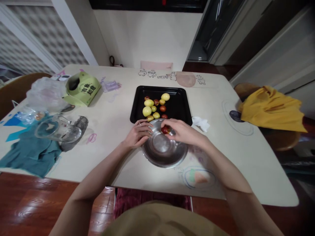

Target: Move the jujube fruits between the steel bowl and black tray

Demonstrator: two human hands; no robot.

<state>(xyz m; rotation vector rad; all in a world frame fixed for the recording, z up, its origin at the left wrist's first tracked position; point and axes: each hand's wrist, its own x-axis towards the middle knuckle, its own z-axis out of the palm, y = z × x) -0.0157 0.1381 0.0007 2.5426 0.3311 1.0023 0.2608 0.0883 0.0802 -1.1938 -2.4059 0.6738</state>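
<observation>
A round metal bowl (161,144) sits near the front of the table, with no other fruit visible inside it. My right hand (180,131) reaches over its right side, thumb and fingers closed around a dark red jujube (165,129). At the bowl's left edge, my left hand (138,133) has its curved fingers over the rim and its thumb lower down; a ring shows on one finger. Just behind the bowl is a black tray (178,105) with several jujubes (162,108), red and yellow-green, and a few larger pale yellow fruits (147,111).
A crumpled tissue (201,124) lies right of the tray. On the left are a clear pitcher (59,129) on its side, a teal cloth (31,147), a green box (83,88) and plastic bags (46,93). Yellow cloth (270,109) drapes over a chair at right.
</observation>
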